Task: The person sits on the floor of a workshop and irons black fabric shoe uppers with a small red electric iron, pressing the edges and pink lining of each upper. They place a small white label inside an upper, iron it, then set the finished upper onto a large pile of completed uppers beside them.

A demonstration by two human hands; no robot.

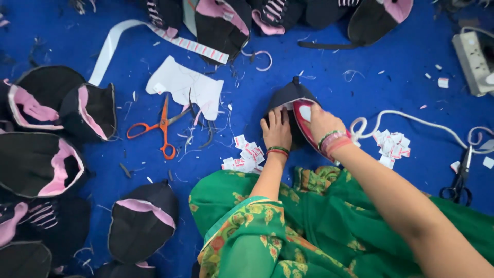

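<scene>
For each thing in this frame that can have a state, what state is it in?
Left hand: flat on the dark fabric piece, fingers spread.
Right hand: gripping the red and white iron, pressed on the piece.
Orange scissors: blades open, lying untouched.
Black scissors: lying untouched, blades look shut.
Power strip: plug state unclear.

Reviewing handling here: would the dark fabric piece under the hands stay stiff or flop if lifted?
The dark fabric piece probably flops: it lies flat and creased under the left hand. Likely light, being thin like the cut pieces nearby. The right hand pressing an iron on it suggests it shifts easily.
</scene>
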